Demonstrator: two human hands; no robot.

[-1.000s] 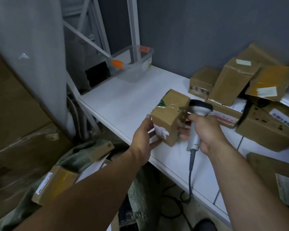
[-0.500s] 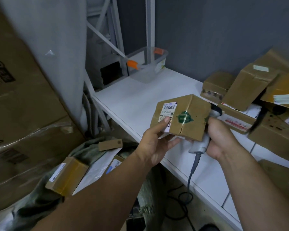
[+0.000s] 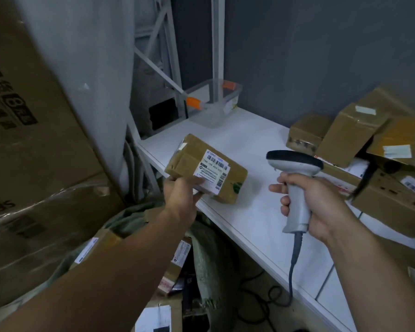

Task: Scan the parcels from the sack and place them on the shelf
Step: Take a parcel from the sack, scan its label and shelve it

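My left hand (image 3: 181, 196) grips a small brown cardboard parcel (image 3: 206, 167) by its near corner, over the front edge of the white shelf (image 3: 254, 212). Its white barcode label faces up. My right hand (image 3: 314, 202) holds a grey corded barcode scanner (image 3: 295, 178) by the handle, to the right of the parcel and apart from it, its dark head turned toward the parcel. Below the shelf a green sack (image 3: 132, 221) lies open with several labelled parcels inside.
Several brown parcels (image 3: 359, 137) are piled at the shelf's right end. A clear plastic tub (image 3: 213, 104) with orange clips stands at the far left corner by a white upright post. Large wrapped cartons (image 3: 34, 164) lean at the left. The scanner cable hangs below the shelf.
The parcel has been turned so its barcode label faces up and moved left. My right hand has drawn away from the parcel with the scanner, now held clear to the right.
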